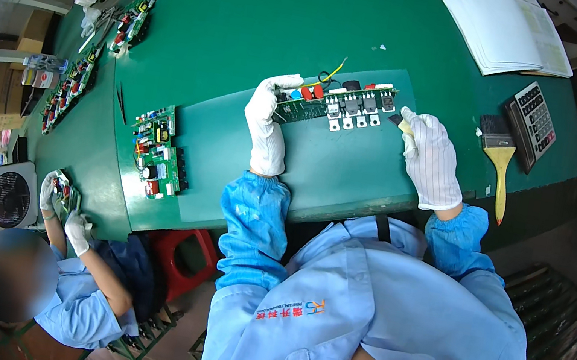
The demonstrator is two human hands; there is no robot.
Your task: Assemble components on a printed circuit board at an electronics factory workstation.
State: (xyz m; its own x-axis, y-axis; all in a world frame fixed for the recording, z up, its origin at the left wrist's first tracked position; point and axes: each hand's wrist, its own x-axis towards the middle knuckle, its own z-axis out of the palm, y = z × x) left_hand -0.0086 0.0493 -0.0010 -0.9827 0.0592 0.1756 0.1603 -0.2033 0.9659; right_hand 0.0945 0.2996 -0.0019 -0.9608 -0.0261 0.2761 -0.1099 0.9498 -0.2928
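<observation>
My left hand [265, 121], in a white glove, is closed on the left end of a green circuit board [304, 112]. The board is tilted up on its edge above the green mat. A row of black components with metal tabs [352, 111] faces me, and red and blue round parts and a yellow-green wire [334, 72] show behind it. Just off the board's right end, my right hand [431, 158], in a striped white glove, is closed on a small brush [406, 126] with a pale yellow handle and dark tip. Its fingers cover most of the handle.
Another circuit board [159, 152] lies to the left, near tweezers [120, 102]. More boards [71, 89] line the far left. At right are a wide brush [498, 150], a calculator [535, 122] and papers [493, 27]. A co-worker [84, 283] handles a board by a fan [9, 198].
</observation>
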